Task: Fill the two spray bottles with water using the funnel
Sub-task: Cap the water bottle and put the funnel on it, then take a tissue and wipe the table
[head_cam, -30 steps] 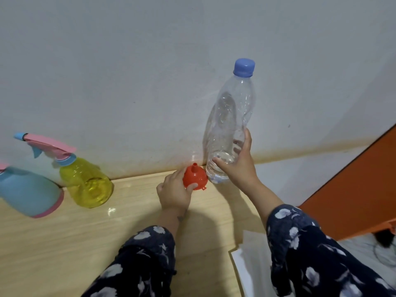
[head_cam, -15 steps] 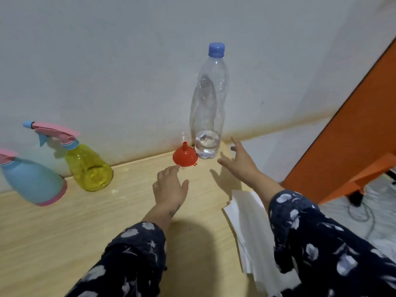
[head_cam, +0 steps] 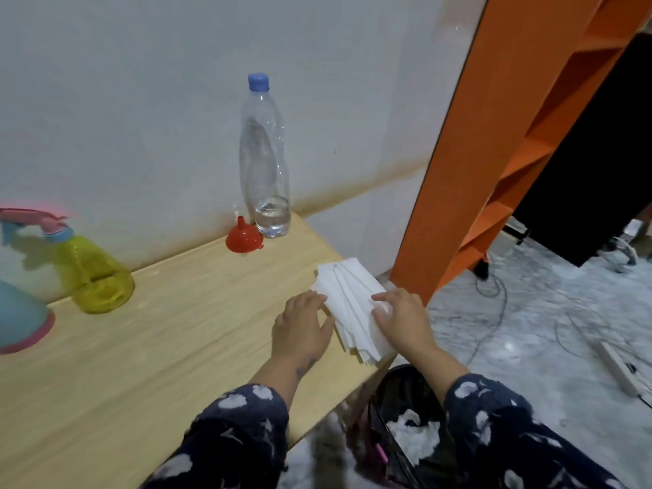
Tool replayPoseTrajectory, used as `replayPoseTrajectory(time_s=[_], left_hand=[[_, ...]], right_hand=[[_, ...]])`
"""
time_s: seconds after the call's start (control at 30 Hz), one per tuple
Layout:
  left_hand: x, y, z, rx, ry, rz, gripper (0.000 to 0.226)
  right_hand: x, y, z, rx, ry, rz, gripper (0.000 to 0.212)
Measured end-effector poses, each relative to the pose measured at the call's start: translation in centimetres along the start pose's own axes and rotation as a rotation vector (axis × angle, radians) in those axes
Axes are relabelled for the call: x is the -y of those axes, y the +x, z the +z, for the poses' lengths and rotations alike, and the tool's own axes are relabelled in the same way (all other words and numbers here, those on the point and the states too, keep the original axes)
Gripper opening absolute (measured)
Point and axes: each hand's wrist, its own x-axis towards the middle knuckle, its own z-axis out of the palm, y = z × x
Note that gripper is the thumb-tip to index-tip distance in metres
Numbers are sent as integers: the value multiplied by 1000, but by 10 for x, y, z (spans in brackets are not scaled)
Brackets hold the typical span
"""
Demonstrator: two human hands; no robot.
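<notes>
While both hands lie flat, gripping nothing, the left hand (head_cam: 300,326) and right hand (head_cam: 400,319) press a stack of white tissues (head_cam: 347,305) at the table (head_cam: 141,365) edge. Beyond, the yellow spray bottle (head_cam: 95,277) and blue spray bottle (head_cam: 17,315) stand left; the red funnel (head_cam: 244,237) sits upturned touching the water bottle (head_cam: 264,160) by the wall.

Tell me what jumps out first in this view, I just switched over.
Both hands are on a stack of white paper napkins at the table's right edge: left hand at its left side, right hand on top. Against the wall stand a nearly empty capped water bottle and a red funnel turned mouth-down beside it. A yellow spray bottle and a blue one sit at far left.
</notes>
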Motion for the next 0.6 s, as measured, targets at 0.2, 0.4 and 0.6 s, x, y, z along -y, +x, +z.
replayPoseTrajectory(time_s=[0.2, 0.4, 0.6], left_hand=[[-16, -7, 11, 32, 62, 51, 45], [-25, -5, 18, 63, 106, 28, 45], [-34, -4, 21, 24, 128, -14, 46]], right_hand=[[6, -12, 8, -60, -130, -67, 34], [6, -5, 16, -72, -46, -30, 19], [-6, 9, 6, -167, 63, 77, 26]])
